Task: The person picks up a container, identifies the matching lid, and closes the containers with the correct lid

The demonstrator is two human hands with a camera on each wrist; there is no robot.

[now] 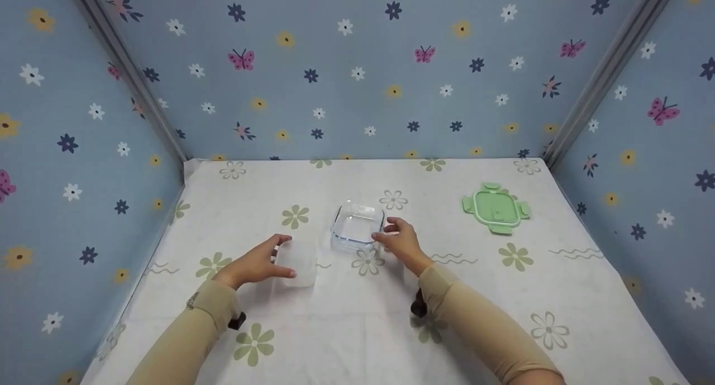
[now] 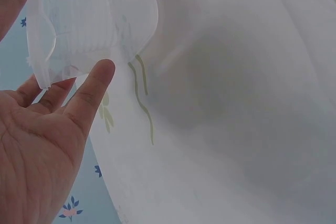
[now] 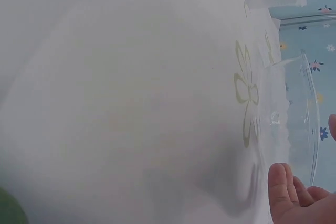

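Our left hand cups a frosted white plastic tub on the flowered tablecloth, thumb and fingers curled round its sides. Just right and farther back stands a clear square glass dish; our right hand, loosely curved, touches its right rim.

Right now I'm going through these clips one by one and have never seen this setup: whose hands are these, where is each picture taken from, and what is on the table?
No machine here: a person works with two bare hands. The big picture comes from a camera on their head, looking down at a table covered with a white flower-printed cloth. The two close-ups come from cameras on the wrists.

The left hand grips a frosted, translucent plastic container between thumb and fingers; the left wrist view shows it close up. The right hand touches the side of a clear square glass dish, its fingers beside the rim in the right wrist view. A green snap-on lid lies apart, far right.
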